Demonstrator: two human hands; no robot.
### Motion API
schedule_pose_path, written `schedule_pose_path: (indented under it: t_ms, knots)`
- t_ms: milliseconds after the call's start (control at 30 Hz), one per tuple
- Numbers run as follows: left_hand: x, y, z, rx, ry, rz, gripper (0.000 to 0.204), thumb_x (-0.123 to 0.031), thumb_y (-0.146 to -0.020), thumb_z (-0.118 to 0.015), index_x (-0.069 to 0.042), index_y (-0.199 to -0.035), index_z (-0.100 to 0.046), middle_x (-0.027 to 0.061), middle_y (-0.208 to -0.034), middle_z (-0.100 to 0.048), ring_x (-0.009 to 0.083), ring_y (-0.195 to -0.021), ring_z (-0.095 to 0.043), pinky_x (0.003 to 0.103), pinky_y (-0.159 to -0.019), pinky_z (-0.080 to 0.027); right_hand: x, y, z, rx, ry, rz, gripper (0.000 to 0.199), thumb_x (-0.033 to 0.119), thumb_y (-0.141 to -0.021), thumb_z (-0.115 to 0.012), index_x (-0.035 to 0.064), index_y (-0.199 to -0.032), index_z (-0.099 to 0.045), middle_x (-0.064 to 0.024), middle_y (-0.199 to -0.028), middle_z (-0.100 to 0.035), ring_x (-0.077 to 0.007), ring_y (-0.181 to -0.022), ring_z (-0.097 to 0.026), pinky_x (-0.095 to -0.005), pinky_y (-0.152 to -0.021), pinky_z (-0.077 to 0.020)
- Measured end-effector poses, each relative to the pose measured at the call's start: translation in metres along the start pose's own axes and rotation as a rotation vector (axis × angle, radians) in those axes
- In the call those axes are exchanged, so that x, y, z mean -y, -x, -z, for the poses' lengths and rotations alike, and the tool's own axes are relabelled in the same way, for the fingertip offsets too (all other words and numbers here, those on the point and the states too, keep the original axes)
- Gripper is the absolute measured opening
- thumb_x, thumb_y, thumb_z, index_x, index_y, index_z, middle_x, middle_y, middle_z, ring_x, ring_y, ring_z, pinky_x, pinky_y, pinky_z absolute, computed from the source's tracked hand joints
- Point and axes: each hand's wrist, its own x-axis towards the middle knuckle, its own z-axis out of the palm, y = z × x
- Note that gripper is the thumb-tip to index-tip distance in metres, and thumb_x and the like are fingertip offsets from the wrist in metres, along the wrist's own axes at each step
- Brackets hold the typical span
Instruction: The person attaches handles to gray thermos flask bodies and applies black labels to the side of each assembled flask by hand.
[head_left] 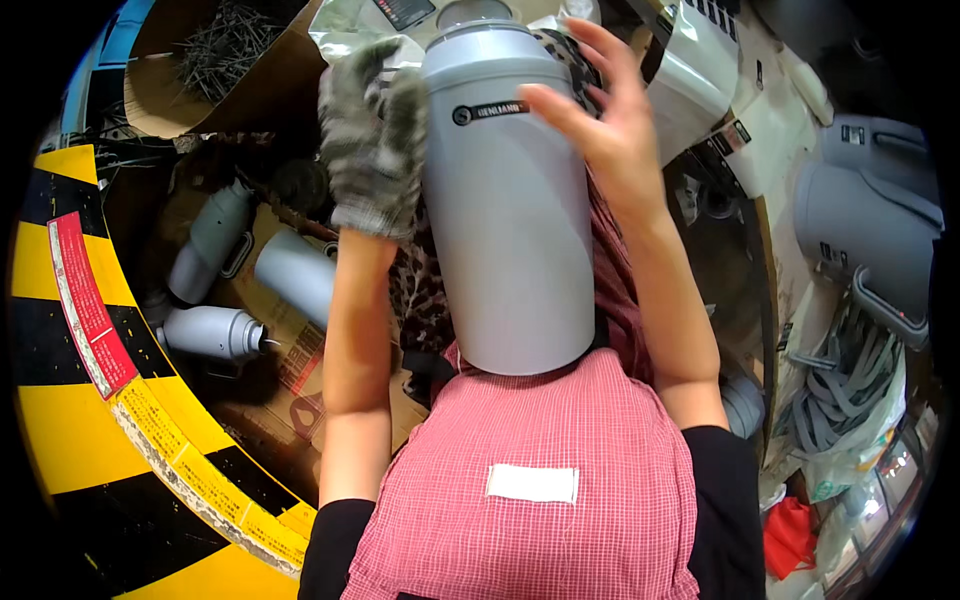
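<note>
A large grey vacuum jug body point(510, 220) leans in my lap, its base against my pink checked apron point(540, 430) and its open neck pointing away from me. It carries a small black label point(490, 111) near its shoulder. My left hand point(374, 140), in a grey patterned knit glove, presses against the jug's left side with curled fingers. On the upper right, my bare right hand point(605, 120) has its fingers spread, slightly blurred. Its thumb tip is at the label's right end; I cannot tell whether it touches.
Several grey jug bodies point(215, 332) lie on cardboard at the left. Beyond them stands a cardboard box point(160, 100) of thin metal pieces. A yellow-and-black striped surface point(70, 430) curves along the left. More jugs point(865, 225) and a bag of grey handles point(840, 400) are at the right.
</note>
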Motion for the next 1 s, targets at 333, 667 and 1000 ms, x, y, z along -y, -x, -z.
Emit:
schedule_pose_path:
  t_ms: [333,667,1000]
  knots:
    - [0.032,-0.143,0.002,0.523,-0.447,-0.145,0.035,-0.024,-0.107,-0.053,-0.008,-0.134,-0.068,0.0141,-0.133,-0.068,0.024,-0.12,-0.064,0.033,-0.107,-0.046,-0.017,0.129,0.2,0.127,-0.009,-0.263,0.039,0.015,-0.1,-0.065,0.0037,-0.137,-0.063,-0.0072,-0.133,-0.068,-0.0181,-0.126,-0.062,-0.0326,-0.11,-0.0456]
    - [-0.022,-0.09,0.067,0.676,0.118,-0.455,0.046,-0.018,-0.104,-0.056,-0.004,-0.147,-0.053,0.0141,-0.153,-0.052,0.0246,-0.136,-0.051,0.038,-0.116,-0.039,0.008,0.402,0.258,0.052,0.94,-0.812,0.014,0.012,-0.087,-0.072,0.0049,-0.099,-0.071,-0.0102,-0.091,-0.063,-0.03,-0.091,-0.065,-0.0407,-0.078,-0.0515]
    - [-0.049,-0.078,0.09,0.664,-0.074,-0.295,0.05,-0.027,-0.108,-0.05,-0.001,-0.151,-0.045,0.0114,-0.147,-0.053,0.0222,-0.13,-0.053,0.035,-0.111,-0.04,-0.011,0.435,0.321,0.032,1.176,-1.188,0.021,0.027,-0.078,-0.077,0.0088,-0.087,-0.074,-0.0146,-0.095,-0.074,-0.0384,-0.093,-0.071,-0.0487,-0.081,-0.0564]
